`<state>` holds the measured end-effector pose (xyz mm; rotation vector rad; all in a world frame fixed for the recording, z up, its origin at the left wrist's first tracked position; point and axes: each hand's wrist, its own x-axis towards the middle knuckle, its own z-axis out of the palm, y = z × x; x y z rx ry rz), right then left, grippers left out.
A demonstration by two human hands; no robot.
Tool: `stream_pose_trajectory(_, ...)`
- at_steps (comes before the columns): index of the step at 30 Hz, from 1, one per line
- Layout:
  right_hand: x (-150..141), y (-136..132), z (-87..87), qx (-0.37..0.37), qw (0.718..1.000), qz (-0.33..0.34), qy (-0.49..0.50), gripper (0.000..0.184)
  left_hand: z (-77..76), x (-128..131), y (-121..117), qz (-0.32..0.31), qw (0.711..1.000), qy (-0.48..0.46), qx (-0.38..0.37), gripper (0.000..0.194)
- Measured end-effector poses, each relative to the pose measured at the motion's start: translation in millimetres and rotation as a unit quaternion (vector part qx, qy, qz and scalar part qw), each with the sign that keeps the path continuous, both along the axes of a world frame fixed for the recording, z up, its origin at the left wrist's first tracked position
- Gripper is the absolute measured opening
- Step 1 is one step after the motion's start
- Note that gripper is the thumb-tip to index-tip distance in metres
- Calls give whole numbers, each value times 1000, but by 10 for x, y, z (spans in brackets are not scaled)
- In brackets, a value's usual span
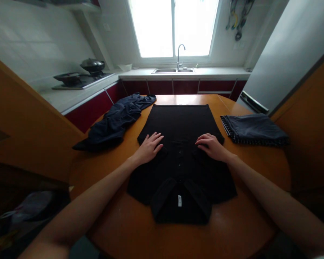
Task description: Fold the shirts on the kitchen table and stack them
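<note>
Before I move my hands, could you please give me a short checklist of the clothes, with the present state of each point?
1. Black polo shirt lies on the wooden table, its hem towards the window: ok.
2. White neck label visible inside the collar: ok.
3. Left hand open on the shirt: ok.
4. Right hand free of cloth: cannot tell; its fingers curl against the dark fabric.
5. Folded dark garment apart from the shirt: ok.
6. Dark blue garment smooth: not ok, crumpled.

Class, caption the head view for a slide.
Left hand and right hand on a black shirt spread over a table.
</note>
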<state>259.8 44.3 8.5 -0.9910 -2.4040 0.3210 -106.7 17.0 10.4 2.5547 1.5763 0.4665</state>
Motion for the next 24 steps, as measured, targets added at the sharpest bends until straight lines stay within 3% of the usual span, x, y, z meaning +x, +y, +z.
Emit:
stream_pose_trajectory(3,-88,-65,20,-29,998,51,-28,15,-45,27,4,-22,999,-5,-36,52)
stream_pose_trajectory(9,-163,-60,6,-59,995,80,-30,8,-81,2,43,-26,998,-13,-47,52)
stream_pose_trajectory(22,-264,-93,52,-28,999,26,-33,3,-102,-13,72,-32,999,-1,-36,54)
stream_pose_trajectory(24,-236,-136,102,-9,1000,14,-18,12,-98,-9,71,-30,999,4,-33,54)
